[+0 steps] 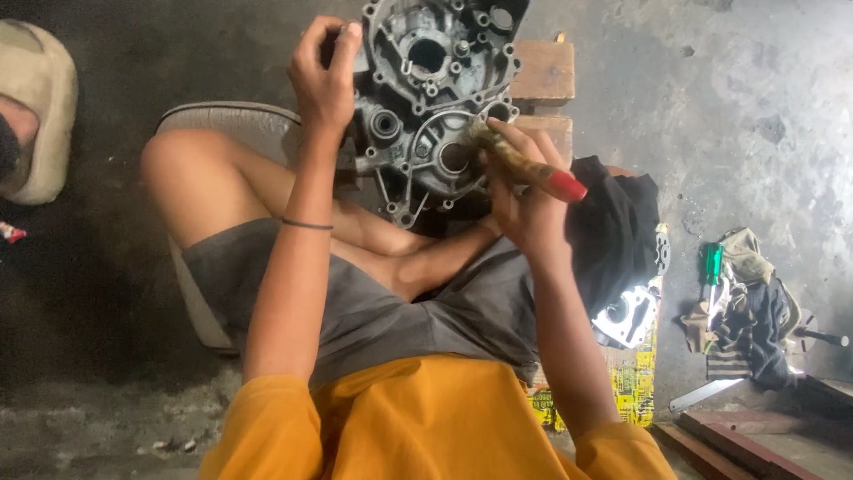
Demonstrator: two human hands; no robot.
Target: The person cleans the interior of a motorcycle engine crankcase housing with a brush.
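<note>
Brushing a metal engine case held up over my crossed legs.

My left hand (324, 76) grips the top left edge of the grey engine case (426, 98), fingers curled over its rim, holding it upright just above my knees. My right hand (524, 200) is clenched around a brush (524, 164) with a red handle end, its bristles touching the round opening near the middle of the case. Behind the case sit wooden blocks (544, 76). On the concrete floor (755, 89) to my right lie a black cloth (613, 227), a pile of rags (751, 311) and a green-handled screwdriver (712, 265).
</note>
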